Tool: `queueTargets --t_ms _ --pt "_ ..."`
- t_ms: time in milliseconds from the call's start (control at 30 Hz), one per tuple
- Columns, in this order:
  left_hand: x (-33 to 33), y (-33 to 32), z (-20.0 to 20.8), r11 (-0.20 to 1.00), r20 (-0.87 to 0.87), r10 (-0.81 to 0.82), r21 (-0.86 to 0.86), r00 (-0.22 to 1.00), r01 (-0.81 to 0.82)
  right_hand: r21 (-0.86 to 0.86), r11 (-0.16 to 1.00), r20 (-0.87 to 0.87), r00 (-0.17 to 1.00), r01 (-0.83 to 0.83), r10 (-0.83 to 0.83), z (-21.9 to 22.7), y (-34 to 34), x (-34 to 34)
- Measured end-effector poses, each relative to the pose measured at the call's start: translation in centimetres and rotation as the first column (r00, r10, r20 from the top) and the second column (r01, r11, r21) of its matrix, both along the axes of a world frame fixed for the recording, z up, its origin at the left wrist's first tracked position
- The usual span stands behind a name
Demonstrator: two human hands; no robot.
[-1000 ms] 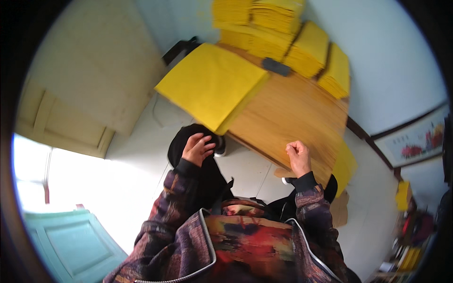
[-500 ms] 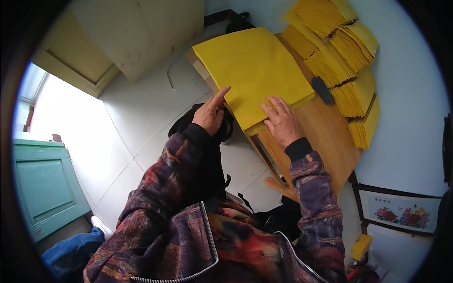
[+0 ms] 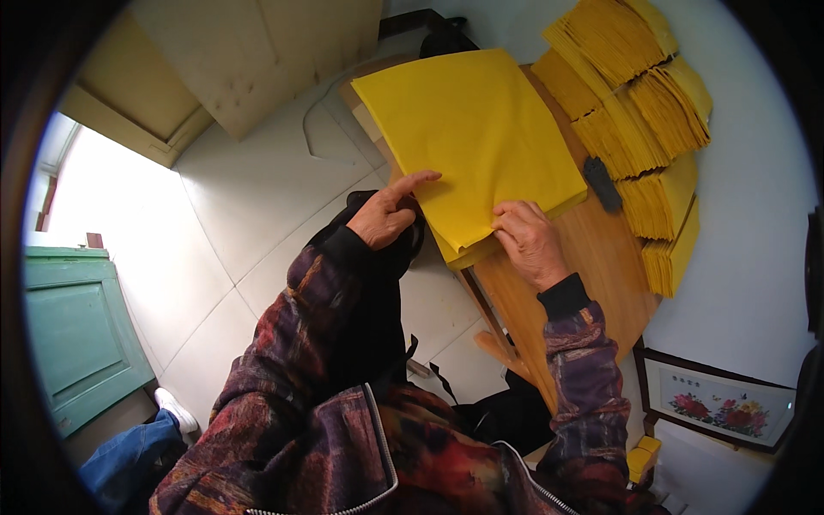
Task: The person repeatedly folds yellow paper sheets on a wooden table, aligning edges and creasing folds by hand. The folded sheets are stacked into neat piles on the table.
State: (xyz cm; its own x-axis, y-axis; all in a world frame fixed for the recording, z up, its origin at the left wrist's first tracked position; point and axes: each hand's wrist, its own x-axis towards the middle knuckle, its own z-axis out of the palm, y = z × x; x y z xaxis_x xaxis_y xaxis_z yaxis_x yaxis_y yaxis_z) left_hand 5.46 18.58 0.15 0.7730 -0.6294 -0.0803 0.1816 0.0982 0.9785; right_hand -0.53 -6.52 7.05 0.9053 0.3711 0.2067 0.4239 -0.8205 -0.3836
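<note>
1. Far left: a green cabinet (image 3: 77,335) stands on the pale tiled floor (image 3: 249,197); a white shoe (image 3: 176,410) and a blue trouser leg show below it.
2. Upper left: a cream panelled door (image 3: 249,51) lies above the floor tiles.
3. Left hand (image 3: 386,213) — index finger stretched out straight, its tip touching the near left edge of the yellow paper stack (image 3: 476,137); the other fingers are curled in loosely and hold nothing that I can see. A black bag (image 3: 378,283) sits just under this hand.
4. The yellow paper stack lies flat on the near end of the wooden table (image 3: 592,275), its near corner overhanging the table edge toward the person.
5. Right hand (image 3: 528,240) — fingers bent, tips pressed on the stack's near corner, pinching at the top sheets; how many sheets are caught, cannot tell.
6. A small dark object (image 3: 602,183) rests on the table just right of the stack.
7. Further right: bundles of folded yellow paper (image 3: 639,112) fanned in rows along the table's far side.
8. Lower right: a framed flower picture (image 3: 721,408) leans against the wall.
</note>
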Motion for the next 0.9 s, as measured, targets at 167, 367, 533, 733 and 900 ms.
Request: queueTargets --t_ms 167,367,533,733,900 --pt "0.4 0.1 -0.1 0.985 -0.129 -0.055 -0.168 0.99 0.033 0.121 0.993 -0.171 0.985 0.018 0.003 0.7 -0.7 0.8" --pt "0.1 0.0 0.4 0.975 -0.149 -0.06 -0.219 0.987 0.027 0.218 0.965 -0.395 0.917 0.143 -0.047 1.9 -1.0 2.4" --pt "-0.5 -1.8 -0.6 0.994 0.015 0.09 -0.06 0.996 -0.089 0.274 0.932 -0.358 0.925 0.236 -0.128 1.5 -0.2 3.0" --pt "-0.1 -2.8 -2.0 0.986 0.095 0.136 0.086 0.986 -0.144 0.19 0.957 0.25 0.931 0.221 -0.265 0.7 0.4 1.4" --pt "0.2 -2.1 -1.8 0.987 0.08 0.087 0.131 0.993 -0.097 0.003 0.998 0.124 0.99 0.067 -0.066 0.3 1.3 -2.1"
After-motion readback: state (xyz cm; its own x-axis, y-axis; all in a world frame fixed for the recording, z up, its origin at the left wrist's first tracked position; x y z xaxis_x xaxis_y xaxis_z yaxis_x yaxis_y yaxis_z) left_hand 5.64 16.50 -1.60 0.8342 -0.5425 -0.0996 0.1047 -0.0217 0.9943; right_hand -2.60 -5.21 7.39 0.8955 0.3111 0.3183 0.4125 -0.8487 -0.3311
